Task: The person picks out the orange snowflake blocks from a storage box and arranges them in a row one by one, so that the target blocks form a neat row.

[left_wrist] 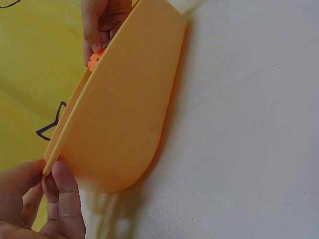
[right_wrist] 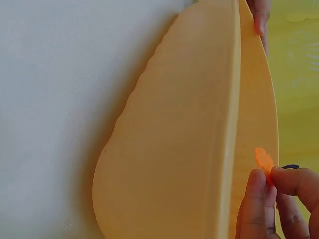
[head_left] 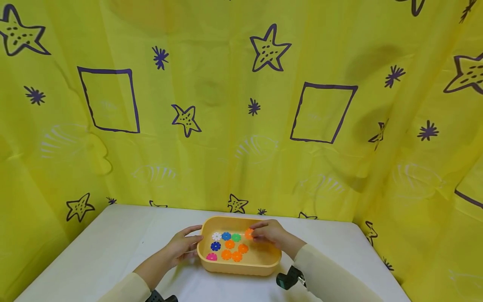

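Note:
A pale orange plastic basin (head_left: 241,269) stands on the table, with several small notched discs lying inside it. My left hand (head_left: 181,247) pinches the basin's left rim between thumb and fingers, as the left wrist view shows close up. Over the basin's right part, my right hand (head_left: 272,233) pinches an orange notched disc (right_wrist: 264,160) between thumb and fingertips. Among the discs in the basin are a white one (head_left: 216,236), a green one (head_left: 236,238), a dark blue one (head_left: 215,246), a pink one (head_left: 211,256) and several orange ones (head_left: 237,256).
The white tabletop (head_left: 143,226) spreads around the basin. Behind it and along both sides hangs a yellow curtain (head_left: 219,167) printed with stars and frames. Dark wrist devices (head_left: 287,278) show below both forearms.

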Demonstrator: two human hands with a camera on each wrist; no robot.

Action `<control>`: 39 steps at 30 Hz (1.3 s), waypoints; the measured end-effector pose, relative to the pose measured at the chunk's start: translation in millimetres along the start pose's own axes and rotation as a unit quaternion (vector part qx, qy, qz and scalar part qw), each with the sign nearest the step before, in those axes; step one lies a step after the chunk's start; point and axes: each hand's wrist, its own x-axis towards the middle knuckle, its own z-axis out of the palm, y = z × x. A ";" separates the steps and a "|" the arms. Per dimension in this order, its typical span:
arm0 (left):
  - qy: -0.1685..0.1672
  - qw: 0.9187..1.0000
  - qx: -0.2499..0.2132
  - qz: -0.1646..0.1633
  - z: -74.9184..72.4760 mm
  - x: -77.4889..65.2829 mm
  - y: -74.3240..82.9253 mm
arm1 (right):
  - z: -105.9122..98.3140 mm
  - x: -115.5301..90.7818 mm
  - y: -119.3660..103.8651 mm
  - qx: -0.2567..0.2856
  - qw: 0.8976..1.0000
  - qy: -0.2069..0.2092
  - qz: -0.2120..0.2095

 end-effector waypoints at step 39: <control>0.003 1.000 -0.004 -0.008 1.6 -0.5 -0.8 | -39.5 -9.1 -8.7 0.039 0.998 -0.056 -0.005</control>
